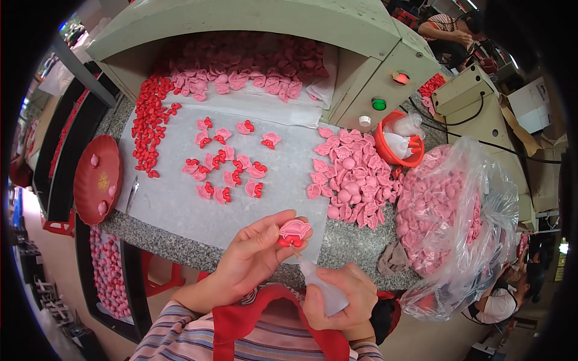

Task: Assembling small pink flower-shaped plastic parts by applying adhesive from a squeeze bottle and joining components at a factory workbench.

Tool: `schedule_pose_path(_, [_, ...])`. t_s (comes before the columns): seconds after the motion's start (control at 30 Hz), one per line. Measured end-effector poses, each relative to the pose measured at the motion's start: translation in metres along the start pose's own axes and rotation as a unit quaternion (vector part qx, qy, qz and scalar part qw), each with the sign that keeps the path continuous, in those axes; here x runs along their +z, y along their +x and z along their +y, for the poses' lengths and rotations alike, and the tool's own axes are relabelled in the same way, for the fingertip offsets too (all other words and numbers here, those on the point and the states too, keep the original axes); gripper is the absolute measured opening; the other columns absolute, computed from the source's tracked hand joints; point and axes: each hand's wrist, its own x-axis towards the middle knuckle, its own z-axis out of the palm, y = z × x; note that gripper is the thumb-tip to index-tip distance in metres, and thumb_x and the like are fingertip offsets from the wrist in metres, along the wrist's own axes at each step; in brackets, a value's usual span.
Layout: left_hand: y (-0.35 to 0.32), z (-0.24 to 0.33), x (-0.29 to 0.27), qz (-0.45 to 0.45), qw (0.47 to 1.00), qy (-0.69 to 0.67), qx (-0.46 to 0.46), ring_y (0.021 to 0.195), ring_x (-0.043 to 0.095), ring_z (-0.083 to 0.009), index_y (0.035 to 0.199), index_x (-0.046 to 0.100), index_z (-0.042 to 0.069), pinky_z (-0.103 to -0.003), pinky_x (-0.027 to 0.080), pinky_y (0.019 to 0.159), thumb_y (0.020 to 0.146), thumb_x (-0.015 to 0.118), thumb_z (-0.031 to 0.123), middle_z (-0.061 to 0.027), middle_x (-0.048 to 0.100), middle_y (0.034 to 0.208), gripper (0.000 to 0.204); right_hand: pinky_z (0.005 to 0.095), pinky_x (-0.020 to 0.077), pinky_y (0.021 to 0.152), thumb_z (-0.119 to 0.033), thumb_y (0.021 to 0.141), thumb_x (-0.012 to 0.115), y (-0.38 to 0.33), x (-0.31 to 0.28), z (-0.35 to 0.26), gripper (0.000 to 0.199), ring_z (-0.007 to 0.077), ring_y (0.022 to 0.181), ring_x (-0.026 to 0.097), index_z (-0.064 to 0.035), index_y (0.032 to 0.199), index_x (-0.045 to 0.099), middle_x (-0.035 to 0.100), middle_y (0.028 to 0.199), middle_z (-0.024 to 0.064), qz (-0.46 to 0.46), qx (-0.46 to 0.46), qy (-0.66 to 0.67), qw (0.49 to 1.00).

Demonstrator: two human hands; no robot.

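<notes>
Between the fingertips of my left hand (244, 253) is a small pink plastic piece (294, 228) with a red bow-shaped part (290, 241) at its lower edge. My right hand (344, 296) is wrapped round a translucent white squeeze bottle (322, 287). The bottle's thin nozzle points up at the red part; whether it touches is too small to tell. Ahead of my hands, several similar pink-and-red pieces (230, 178) lie spread on a white sheet (162, 198). A heap of plain pink pieces (352, 171) rests to the right, and loose red pieces (150, 120) lie at the left.
A pale green machine (253, 18) arches over more pink pieces at the back. A red dish (90, 180) and tweezers (132, 195) are left. Rightward stand an orange-red basket (400, 141), a clear plastic bag of pink pieces (442, 210) and a crumpled cloth (393, 259). Other people sit farther right.
</notes>
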Motion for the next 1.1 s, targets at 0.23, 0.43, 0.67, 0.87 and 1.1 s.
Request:
schedule_pose_path(0.23, [0.001, -0.001, 0.0, -0.003, 1.0, 0.001, -0.003, 0.112, 0.05, -0.0239, 0.124, 0.044, -0.003, -0.037, 0.042, 0.097, 0.091, 0.049, 0.016, -0.0165, 0.05, 0.122, 0.039, 0.0246, 0.0373, 0.038, -0.001, 0.061, 0.062, 0.001, 0.0, 0.001, 0.029, 0.0159, 0.042, 0.047, 0.0023, 0.088, 0.056, 0.058, 0.064, 0.0088, 0.001, -0.004, -0.002, 1.0])
schedule_pose_path(0.43, [0.0, 0.0, -0.001, 0.005, 1.0, 0.003, 0.001, 0.112, 0.051, -0.0246, 0.124, 0.044, -0.003, -0.037, 0.042, 0.097, 0.091, 0.05, 0.016, -0.0168, 0.05, 0.122, 0.038, 0.0245, 0.0361, 0.038, -0.002, 0.061, 0.062, 0.001, 0.002, 0.0, 0.028, 0.0159, 0.042, 0.046, 0.002, 0.088, 0.056, 0.057, 0.062, 0.0086, 0.001, -0.001, 0.002, 1.0])
schedule_pose_path(0.67, [0.003, -0.002, 0.0, -0.006, 1.0, -0.015, -0.018, 0.112, 0.051, -0.0273, 0.123, 0.044, -0.002, -0.038, 0.042, 0.097, 0.09, 0.051, 0.016, -0.0178, 0.051, 0.121, 0.038, 0.0251, 0.0387, 0.043, -0.006, 0.067, 0.061, -0.006, -0.014, -0.003, 0.026, 0.015, 0.048, 0.05, 0.0029, 0.091, 0.057, 0.059, 0.067, 0.0101, 0.032, 0.042, -0.002, 0.999])
schedule_pose_path(0.87, [0.006, -0.003, -0.012, 0.016, 0.999, -0.02, 0.026, 0.112, 0.049, -0.0338, 0.123, 0.042, 0.0, -0.043, 0.044, 0.095, 0.087, 0.055, 0.014, -0.0185, 0.045, 0.124, 0.041, 0.0273, 0.0482, 0.069, -0.003, 0.076, 0.06, -0.039, -0.028, 0.035, 0.032, 0.0153, 0.08, 0.059, 0.0061, 0.106, 0.056, 0.063, 0.089, 0.0098, 0.182, 0.357, 0.113, 0.909])
schedule_pose_path(1.1, [0.011, -0.014, -0.005, 0.014, 1.0, 0.006, -0.01, 0.113, 0.048, -0.0338, 0.124, 0.041, 0.001, -0.043, 0.044, 0.095, 0.09, 0.051, 0.017, -0.0183, 0.045, 0.123, 0.04, 0.0225, 0.0428, 0.06, -0.002, 0.076, 0.066, -0.09, -0.058, 0.147, 0.024, 0.0077, 0.067, 0.054, 0.0009, 0.098, 0.059, 0.059, 0.076, 0.0007, 0.334, 0.407, -0.014, 0.85])
